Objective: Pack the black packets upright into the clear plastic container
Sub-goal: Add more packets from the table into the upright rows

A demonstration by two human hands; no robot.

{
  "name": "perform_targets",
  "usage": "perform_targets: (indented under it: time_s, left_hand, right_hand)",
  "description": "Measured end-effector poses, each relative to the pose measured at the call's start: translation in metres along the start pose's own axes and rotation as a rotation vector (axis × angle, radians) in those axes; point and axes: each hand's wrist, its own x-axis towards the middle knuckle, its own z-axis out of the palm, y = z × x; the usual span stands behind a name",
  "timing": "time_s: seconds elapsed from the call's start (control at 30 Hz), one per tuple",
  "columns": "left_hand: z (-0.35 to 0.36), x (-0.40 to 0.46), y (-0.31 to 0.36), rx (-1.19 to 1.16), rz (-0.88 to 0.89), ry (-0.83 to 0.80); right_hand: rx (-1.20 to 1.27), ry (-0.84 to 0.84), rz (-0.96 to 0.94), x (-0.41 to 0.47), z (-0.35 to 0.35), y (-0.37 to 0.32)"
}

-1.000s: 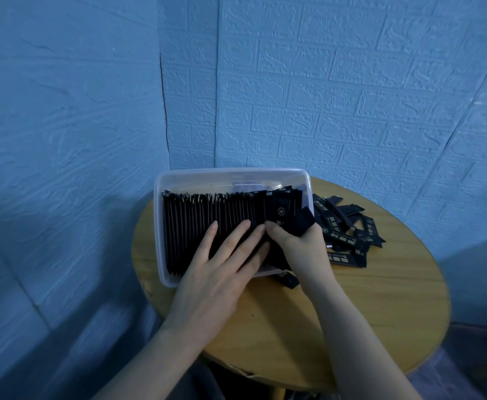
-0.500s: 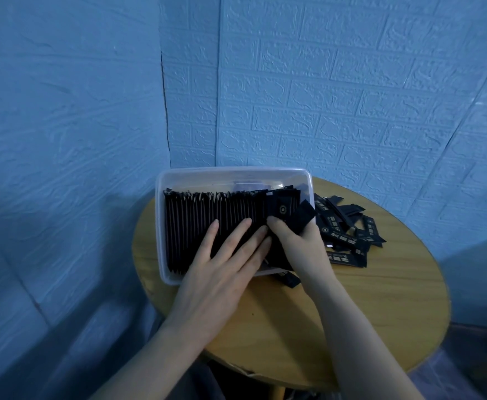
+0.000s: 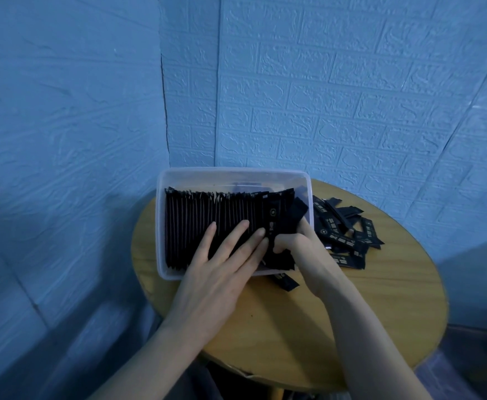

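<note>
The tabletop [image 3: 352, 307] is carrying the container [image 3: 230, 176] at its far left, and a long row of packets [image 3: 207, 217] is standing upright in it, filling most of its length. The job is looking largely done. A loose pile [image 3: 346, 238] is lying just right of the container, with one stray [image 3: 287, 282] near its front edge, all left to pack. The left hand [image 3: 222, 272] is pressing flat, straight fingers [image 3: 235, 241] on the row. The right hand [image 3: 300, 243] is gripping a packet [image 3: 292, 217] at the row's right end.
</note>
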Motion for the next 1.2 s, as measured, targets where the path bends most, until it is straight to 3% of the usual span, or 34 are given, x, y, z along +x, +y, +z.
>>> perform_targets:
  time_s: [0.37,0.8,1.2]
  left_hand:
    - [0.0,-0.002,0.003,0.023,0.03,0.015]
    - [0.006,-0.002,0.003,0.029,0.046,0.082]
    - [0.004,-0.001,0.004,0.019,0.047,0.065]
  right_hand:
    - [0.08,0.061,-0.041,0.001,0.001,0.004]
    - [-0.2,0.26,-0.237,-0.002,0.006,0.016]
    - [-0.136,0.322,-0.247,0.0,0.009,0.019]
